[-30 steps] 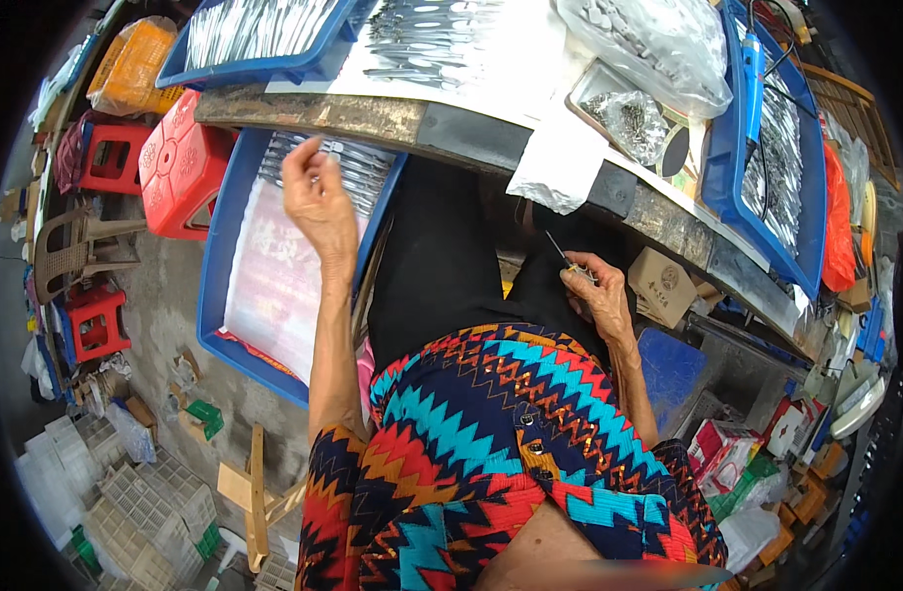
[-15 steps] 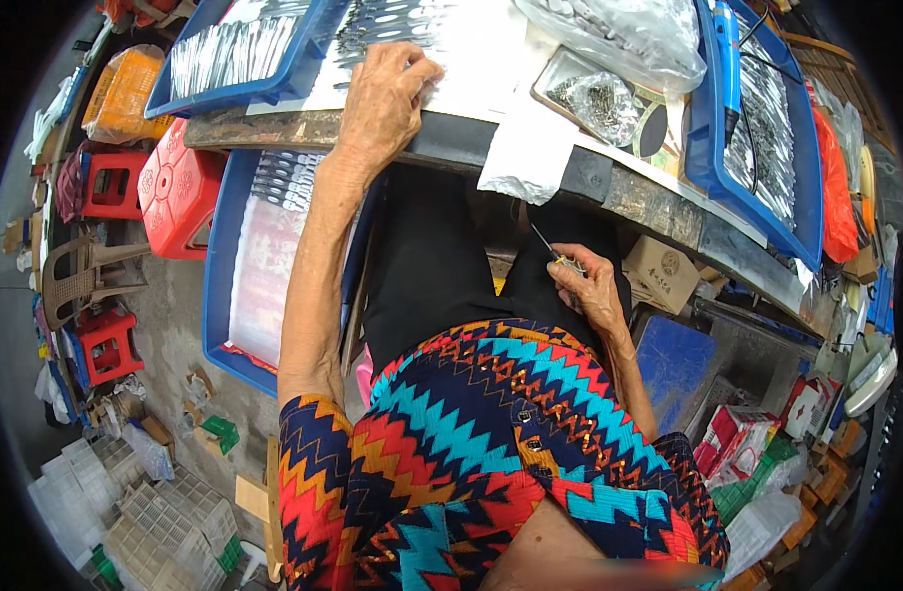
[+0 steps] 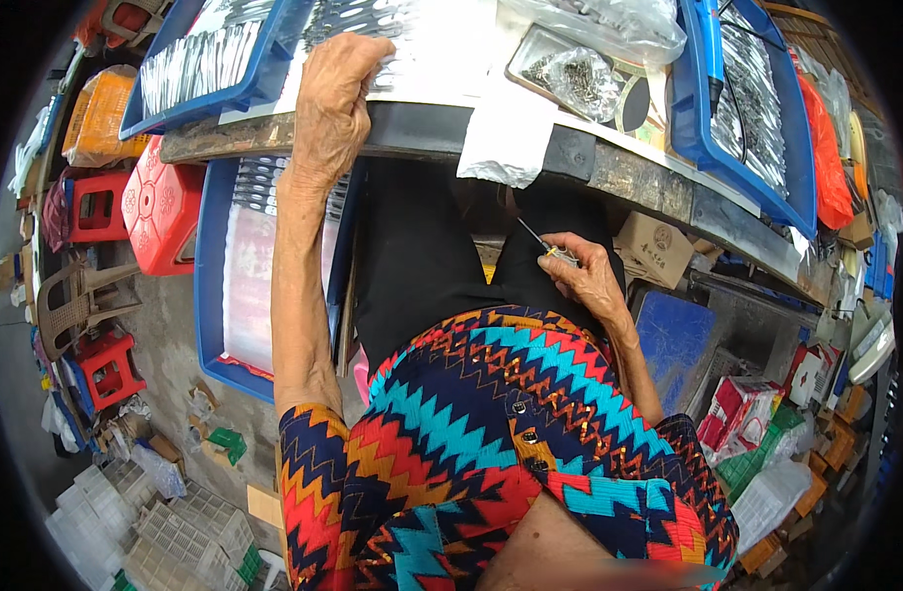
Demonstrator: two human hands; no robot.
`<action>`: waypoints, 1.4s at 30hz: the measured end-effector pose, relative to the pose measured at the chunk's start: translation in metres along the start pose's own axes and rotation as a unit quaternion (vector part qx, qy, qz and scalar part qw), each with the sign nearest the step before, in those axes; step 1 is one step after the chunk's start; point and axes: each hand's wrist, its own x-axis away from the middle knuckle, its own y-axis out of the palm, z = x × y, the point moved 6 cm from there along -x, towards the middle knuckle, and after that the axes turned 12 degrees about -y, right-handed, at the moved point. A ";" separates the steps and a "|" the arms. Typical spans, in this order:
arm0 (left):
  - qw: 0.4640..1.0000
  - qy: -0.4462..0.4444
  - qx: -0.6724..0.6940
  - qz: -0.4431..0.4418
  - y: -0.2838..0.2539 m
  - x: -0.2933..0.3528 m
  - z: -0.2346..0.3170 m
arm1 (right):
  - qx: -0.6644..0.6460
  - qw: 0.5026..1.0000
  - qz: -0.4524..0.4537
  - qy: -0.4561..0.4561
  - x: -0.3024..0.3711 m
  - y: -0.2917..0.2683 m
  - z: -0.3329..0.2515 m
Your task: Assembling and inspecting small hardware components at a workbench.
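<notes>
My left hand (image 3: 331, 103) is at the near edge of the work table, its fingers curled down beside the rows of shiny flat metal pieces (image 3: 358, 25) on white paper. Its fingertips are partly hidden, so whatever they pinch cannot be made out. Over my lap, my right hand (image 3: 584, 271) is closed around a screwdriver-like tool (image 3: 536, 236), whose thin shaft points up and left toward the table. A white paper sheet (image 3: 508, 143) hangs over the table edge above that tool.
Blue trays of metal pieces stand left (image 3: 264, 74) and right (image 3: 703, 163) on the table (image 3: 412, 128). A clear box (image 3: 530, 54) holds a bag of small parts. Below left lie another blue tray (image 3: 208, 295) and a red stool (image 3: 156, 202). A carton (image 3: 658, 246) sits below right.
My left hand has shifted left along the table edge, its fingers more curled. My right hand keeps the tool in nearly the same place. The whole view has moved slightly.
</notes>
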 end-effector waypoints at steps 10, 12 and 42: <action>0.970 -0.177 0.154 -0.055 0.018 0.046 0.062 | 0.005 0.998 -0.041 -0.036 0.014 0.003 -0.031; 0.919 -0.299 0.199 -0.163 0.027 0.061 0.075 | -0.001 0.997 -0.036 -0.071 0.016 0.002 -0.039; 0.821 -0.428 0.328 -0.188 0.091 0.092 0.073 | 0.058 0.978 0.063 -0.188 0.002 -0.010 -0.083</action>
